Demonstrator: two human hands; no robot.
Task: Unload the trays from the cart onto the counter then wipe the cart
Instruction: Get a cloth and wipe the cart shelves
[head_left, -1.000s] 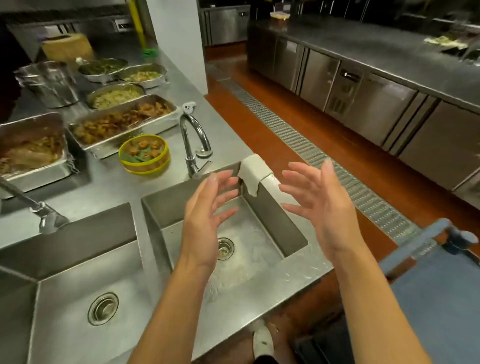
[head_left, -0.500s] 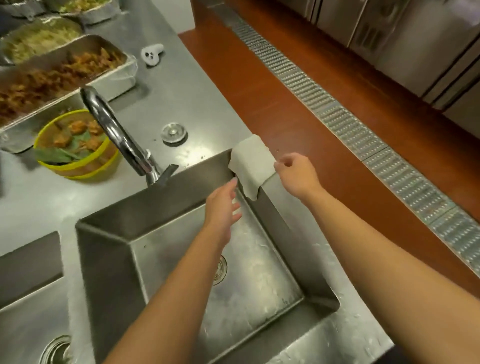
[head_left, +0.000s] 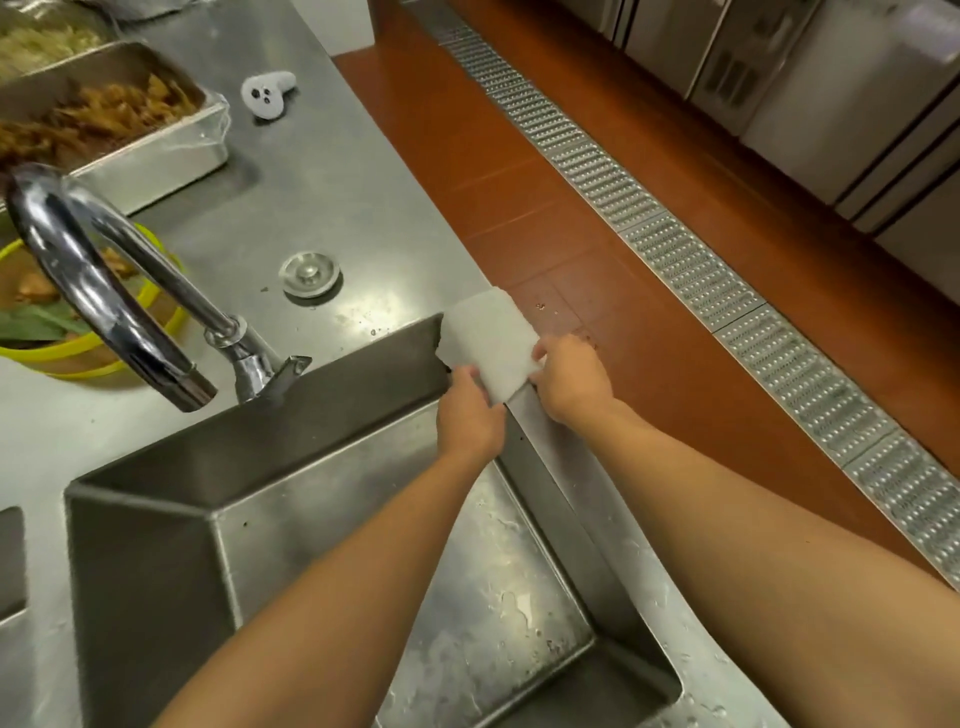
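— Head view, looking down: what takes up most of it?

— Steel. The counter (head_left: 332, 171) runs from the far left to the near right, and a deep sink (head_left: 291, 519) is set into it, wet on its floor. Right of the counter there's red floor (head_left: 519, 156) with a long metal grate (head_left: 675, 249) running through it, and steel cabinets (head_left: 831, 78) at the far right.

— And on the counter?

— A curved tap (head_left: 104, 280) stands at the sink's far rim, its spout reaching to the left. Far left, a tray (head_left: 156, 156) of brown fried food sits on the steel, with clear film loose at its right end. Near it, partly behind the tap, is a yellow bowl (head_left: 78, 358) with greens and brown pieces. A round sink plug (head_left: 310, 274) lies between tap and counter edge, and a small white controller (head_left: 267, 94) lies right of the tray, apart from it.

— The cart?

— Can't see it from this angle.

— The hands, then?

— Both are on a white cloth (head_left: 491, 345) at the sink's far right corner, over the rim. The left hand (head_left: 470, 415) grips the cloth's near left edge, fingers curled round it. The right hand (head_left: 569, 382) pinches its right edge. The cloth is stretched flat between them.
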